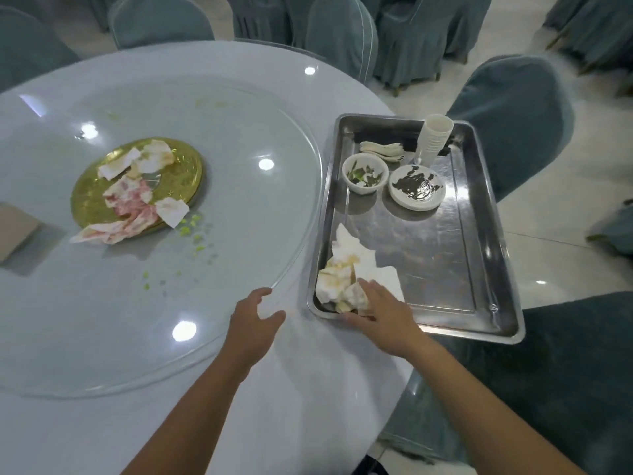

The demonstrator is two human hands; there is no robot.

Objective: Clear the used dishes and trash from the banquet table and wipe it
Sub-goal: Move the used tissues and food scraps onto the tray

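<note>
A steel tray (479,269) rests on the right edge of the round white table (308,406). In it are a small white bowl (365,173) with green scraps, a dish (417,192) with dark residue, a stack of white cups (435,138), white spoons (382,150) and stained crumpled napkins (349,275) at the near corner. My right hand (383,313) lies open, fingers on those napkins and the tray's near rim. My left hand (255,313) is open at the edge of the glass turntable (239,132). A gold plate (85,200) holds red-stained napkins (132,197).
Green crumbs (191,231) are scattered on the glass near the gold plate. A tan box corner (13,228) shows at the far left. Teal-covered chairs (513,114) ring the table, one right beside the tray and another (565,389) at the near right.
</note>
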